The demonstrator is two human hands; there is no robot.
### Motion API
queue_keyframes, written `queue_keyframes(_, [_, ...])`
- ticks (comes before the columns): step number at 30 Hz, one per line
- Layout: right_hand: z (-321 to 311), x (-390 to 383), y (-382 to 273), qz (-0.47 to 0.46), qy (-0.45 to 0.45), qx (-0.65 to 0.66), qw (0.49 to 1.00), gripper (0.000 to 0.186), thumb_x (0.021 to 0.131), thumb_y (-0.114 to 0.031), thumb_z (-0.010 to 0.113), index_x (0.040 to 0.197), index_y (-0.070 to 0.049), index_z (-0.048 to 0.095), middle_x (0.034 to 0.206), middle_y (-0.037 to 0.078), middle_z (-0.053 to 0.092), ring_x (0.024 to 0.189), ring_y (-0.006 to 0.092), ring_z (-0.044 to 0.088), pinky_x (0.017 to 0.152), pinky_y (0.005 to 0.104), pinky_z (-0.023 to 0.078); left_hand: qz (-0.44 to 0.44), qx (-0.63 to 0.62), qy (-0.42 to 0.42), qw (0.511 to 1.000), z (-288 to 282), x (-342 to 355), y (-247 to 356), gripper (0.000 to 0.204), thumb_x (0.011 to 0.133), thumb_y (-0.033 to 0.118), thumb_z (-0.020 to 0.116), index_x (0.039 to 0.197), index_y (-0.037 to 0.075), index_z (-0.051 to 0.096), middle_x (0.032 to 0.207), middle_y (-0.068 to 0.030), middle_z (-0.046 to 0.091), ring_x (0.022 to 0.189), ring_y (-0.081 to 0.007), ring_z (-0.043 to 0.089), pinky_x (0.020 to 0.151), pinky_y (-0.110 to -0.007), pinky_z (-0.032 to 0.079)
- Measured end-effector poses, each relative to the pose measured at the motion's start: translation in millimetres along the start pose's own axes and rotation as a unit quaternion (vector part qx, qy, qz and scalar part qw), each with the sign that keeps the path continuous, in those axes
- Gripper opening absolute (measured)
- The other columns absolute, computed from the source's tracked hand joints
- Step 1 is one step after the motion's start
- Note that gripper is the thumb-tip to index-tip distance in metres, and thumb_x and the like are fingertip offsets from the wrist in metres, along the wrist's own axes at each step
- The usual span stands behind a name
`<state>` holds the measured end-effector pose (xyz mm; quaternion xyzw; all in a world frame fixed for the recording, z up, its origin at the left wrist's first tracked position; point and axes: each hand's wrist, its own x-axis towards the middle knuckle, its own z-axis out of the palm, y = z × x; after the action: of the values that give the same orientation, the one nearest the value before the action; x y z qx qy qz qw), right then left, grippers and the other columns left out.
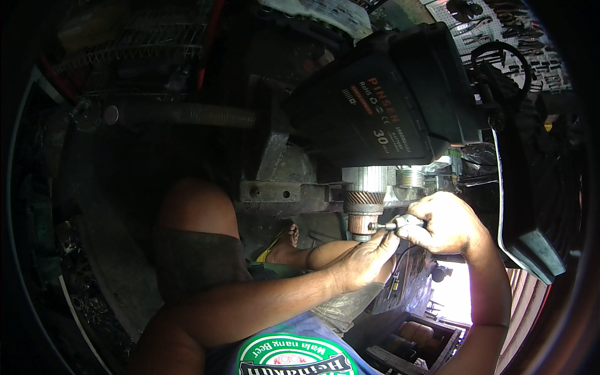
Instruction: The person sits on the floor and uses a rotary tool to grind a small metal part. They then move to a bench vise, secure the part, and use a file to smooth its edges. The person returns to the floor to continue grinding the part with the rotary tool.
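Copper and pale metal catch the lamplight in the head view: an armature (365, 200) hangs upright below a big black battery case (375, 106), its copper collar (360, 224) lowest, level with the worker's hands. The case hides the armature's upper end, so I can't tell what holds it up.

The right hand (451, 226) is closed around a small grey hand tool (409, 222), thumb and fingers wrapped on its body, the thin tip pointing left at the collar. The left hand (361, 265) comes up from below, fingers drawn together by the tool's front end; whether they pinch it, I can't make out.

To the left of the armature sits a grey steel vise (272, 190) with a thick threaded screw (228, 117). Beneath, a foot (286, 245) wears a yellow slipper (269, 251). Over at upper right, a pegboard (500, 28) carries rows of pliers (531, 45).
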<state>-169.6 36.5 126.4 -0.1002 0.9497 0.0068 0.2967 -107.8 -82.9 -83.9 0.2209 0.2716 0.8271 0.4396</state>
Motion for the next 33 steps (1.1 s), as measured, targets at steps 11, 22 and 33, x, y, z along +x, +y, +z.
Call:
queue_keyframes(11, [-2.4, 2.4, -4.6, 0.020, 0.000, -0.021, 1.000, 0.028, 0.086, -0.028, 0.084, 0.078, -0.004, 0.072, 0.072, 0.016, 0.069, 0.067, 0.0378, 0.069, 0.061, 0.0450, 0.054, -0.025, -0.002, 0.029, 0.999, 3.8, 0.9, -1.1, 0.060, 0.120, 0.046, 0.034, 0.155, -0.001, 0.045, 0.148, -0.0128, 0.056, 0.141, -0.0201, 0.049, 0.122, -0.035, 0.036])
queue_keyframes(22, [38.8, -54.5, 12.0, -0.019, 0.066, 0.235, 0.970, 0.020, 0.098, -0.019, 0.074, 0.093, 0.001, 0.076, 0.072, 0.013, 0.067, 0.062, 0.0214, 0.063, 0.060, 0.0364, 0.050, 0.265, 0.433, -0.024, 0.861, 2.5, -33.9, 25.9, 0.059, 0.100, 0.041, 0.071, 0.136, -0.004, 0.057, 0.131, -0.0271, 0.063, 0.126, -0.0406, 0.062, 0.107, -0.048, 0.051])
queue_keyframes(33, [184.3, -150.3, 5.1, 0.147, 0.181, 0.565, 0.791, 0.060, 0.110, -0.054, 0.057, 0.104, 0.003, 0.073, 0.086, 0.005, 0.072, 0.077, 0.0124, 0.066, 0.071, 0.0307, 0.056, 0.207, 0.727, 0.035, 0.654, -9.0, -76.0, 88.3, 0.064, 0.088, 0.028, 0.085, 0.143, 0.003, 0.062, 0.084, -0.0080, 0.069, 0.071, -0.0259, 0.070, 0.068, -0.041, 0.056])
